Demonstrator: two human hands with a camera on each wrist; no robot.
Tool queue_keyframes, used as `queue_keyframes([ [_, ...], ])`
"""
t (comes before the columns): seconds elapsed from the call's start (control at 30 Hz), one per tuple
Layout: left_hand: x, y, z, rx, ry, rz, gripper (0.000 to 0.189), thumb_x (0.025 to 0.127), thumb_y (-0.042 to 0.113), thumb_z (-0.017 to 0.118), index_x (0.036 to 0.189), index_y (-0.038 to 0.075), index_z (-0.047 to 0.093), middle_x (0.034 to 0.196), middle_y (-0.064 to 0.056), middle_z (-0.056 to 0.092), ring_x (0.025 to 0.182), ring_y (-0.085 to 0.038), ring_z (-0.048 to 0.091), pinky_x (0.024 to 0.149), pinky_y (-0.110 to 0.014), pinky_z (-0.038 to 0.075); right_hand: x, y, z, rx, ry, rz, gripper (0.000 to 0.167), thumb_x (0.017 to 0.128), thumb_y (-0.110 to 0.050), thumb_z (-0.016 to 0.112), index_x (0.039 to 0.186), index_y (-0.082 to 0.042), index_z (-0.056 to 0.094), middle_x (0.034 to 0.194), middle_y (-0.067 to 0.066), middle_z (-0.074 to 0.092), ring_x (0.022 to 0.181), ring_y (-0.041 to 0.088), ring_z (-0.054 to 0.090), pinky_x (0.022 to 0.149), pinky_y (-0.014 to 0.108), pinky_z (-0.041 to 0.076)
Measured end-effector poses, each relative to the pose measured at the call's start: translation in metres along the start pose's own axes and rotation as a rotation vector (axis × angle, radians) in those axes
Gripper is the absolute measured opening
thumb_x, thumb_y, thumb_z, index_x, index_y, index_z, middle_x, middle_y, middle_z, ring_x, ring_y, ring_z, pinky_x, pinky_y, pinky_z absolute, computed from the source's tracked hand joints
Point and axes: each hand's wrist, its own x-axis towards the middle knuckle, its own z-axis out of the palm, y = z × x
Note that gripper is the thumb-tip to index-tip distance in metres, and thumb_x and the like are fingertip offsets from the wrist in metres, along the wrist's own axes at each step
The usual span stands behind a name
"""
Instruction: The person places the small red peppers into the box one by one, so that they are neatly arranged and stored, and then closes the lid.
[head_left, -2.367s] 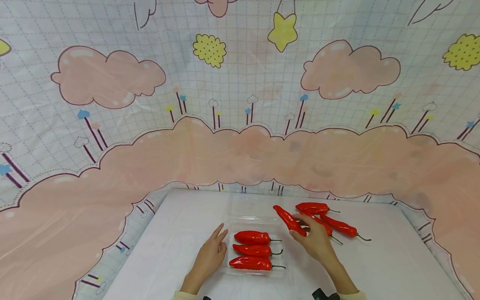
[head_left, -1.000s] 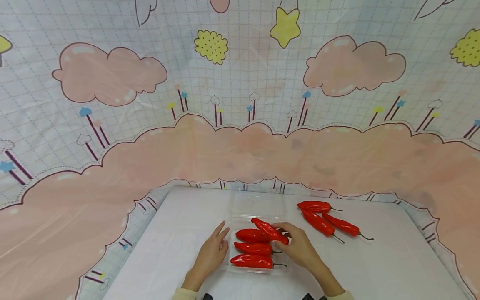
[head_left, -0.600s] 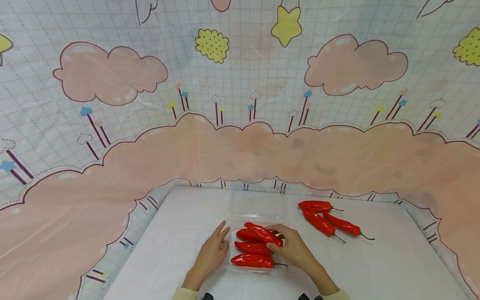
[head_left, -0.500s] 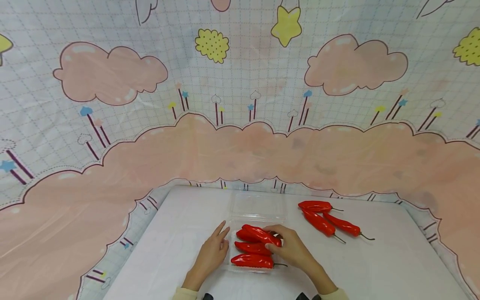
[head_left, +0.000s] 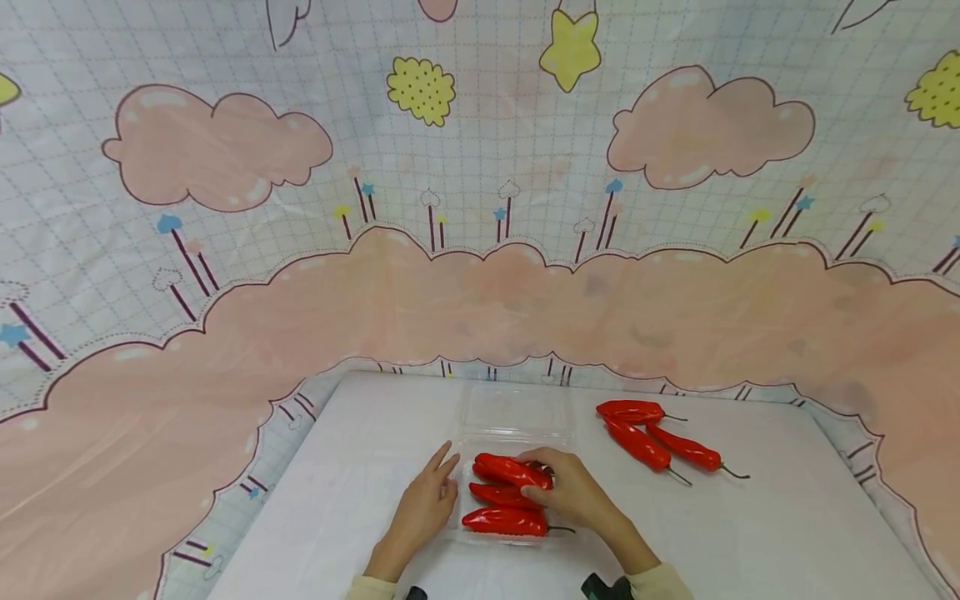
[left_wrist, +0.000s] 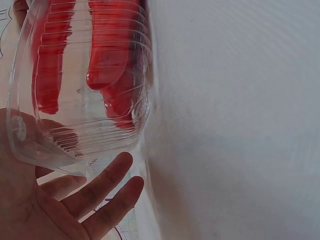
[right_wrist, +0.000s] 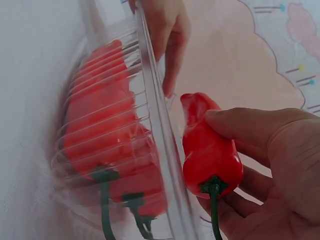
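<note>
In the head view my right hand (head_left: 576, 490) pinches a red chili pepper (head_left: 510, 468) between thumb and fingers, over the clear plastic box (head_left: 558, 540). The right wrist view shows the held chili pepper (right_wrist: 210, 155) at rim height beside the box wall, its green stem pointing down in that view. Inside the box, three more red peppers lie side by side; the held one partly hides the farthest. My left hand (head_left: 424, 502) is at the box's left side, fingers extended. In the left wrist view its fingers (left_wrist: 112, 175) spread by the ribbed box corner.
To the right on the white table (head_left: 735, 533) lie three loose red peppers (head_left: 636, 445), close together. The box's clear lid (head_left: 516, 412) is folded back behind it. A patterned cloth (head_left: 480, 308) hangs behind the table.
My right hand has carried the chili pepper leftward from the loose group to over the box, then lower and more level above the farthest pepper. The left hand has stayed in place.
</note>
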Motion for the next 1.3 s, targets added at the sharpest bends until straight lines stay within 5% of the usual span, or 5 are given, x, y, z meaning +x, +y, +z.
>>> queue_keyframes([
  [0.9,0.003,0.001,0.0,-0.006,-0.027,-0.039,0.043,0.091,0.012,0.062,0.133,0.005,0.06,0.151,-0.011,0.048,0.075,-0.006,0.054,0.066,-0.022,0.05,0.016,0.003,0.014,-0.068,-0.066,0.005,0.036,0.083,-0.021,0.078,0.117,-0.015,0.069,0.115,0.004,0.069,0.102,0.02,0.061,0.091,0.044,0.055],
  [1.3,0.002,0.001,0.0,-0.02,-0.039,-0.047,0.043,0.092,0.011,0.062,0.134,0.004,0.059,0.151,-0.012,0.047,0.074,-0.005,0.053,0.065,-0.02,0.05,0.014,0.002,0.017,-0.105,-0.037,0.026,0.034,0.082,-0.018,0.078,0.115,-0.015,0.069,0.113,0.003,0.07,0.099,0.018,0.06,0.09,0.043,0.055],
])
